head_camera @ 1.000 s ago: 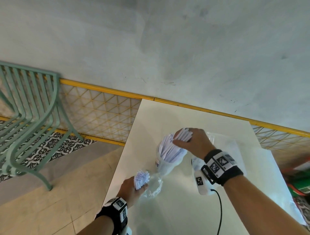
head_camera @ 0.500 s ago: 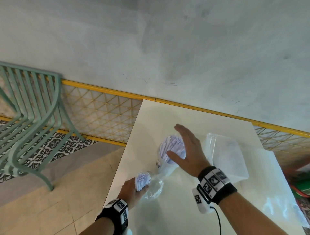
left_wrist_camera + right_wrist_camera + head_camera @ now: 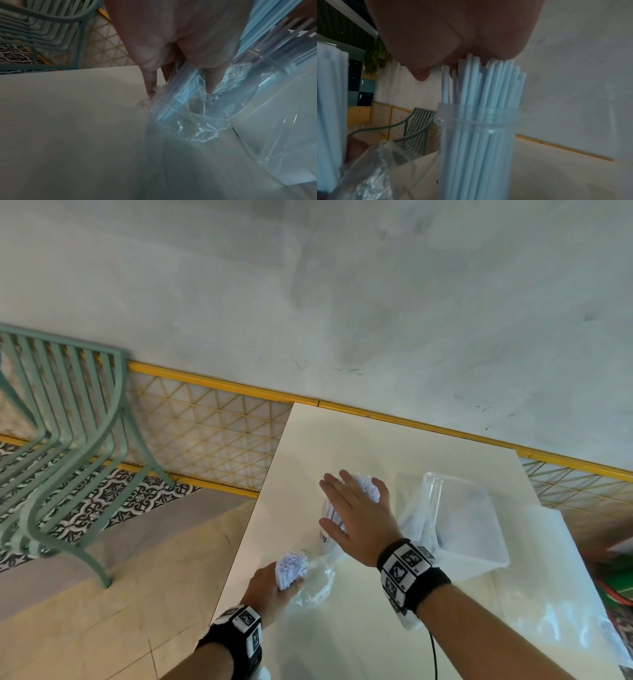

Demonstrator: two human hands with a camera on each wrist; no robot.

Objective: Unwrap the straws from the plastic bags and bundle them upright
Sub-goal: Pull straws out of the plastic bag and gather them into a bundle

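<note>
Pressing our flat, open right hand [image 3: 359, 518] on straws [image 3: 481, 121] already upright in the cup [image 3: 477, 155], our left hand [image 3: 270, 587] grips a second bundle [image 3: 291, 566], its bag [image 3: 188, 115] half off.

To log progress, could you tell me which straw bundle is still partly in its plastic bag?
The bundle gripped by the left hand; the other stands in a clear jar.

I count two straw bundles [image 3: 291, 566], one clear cup [image 3: 477, 148], one clear tub [image 3: 469, 529], one green chair [image 3: 68, 440], my two hands [image 3: 359, 522].
</note>
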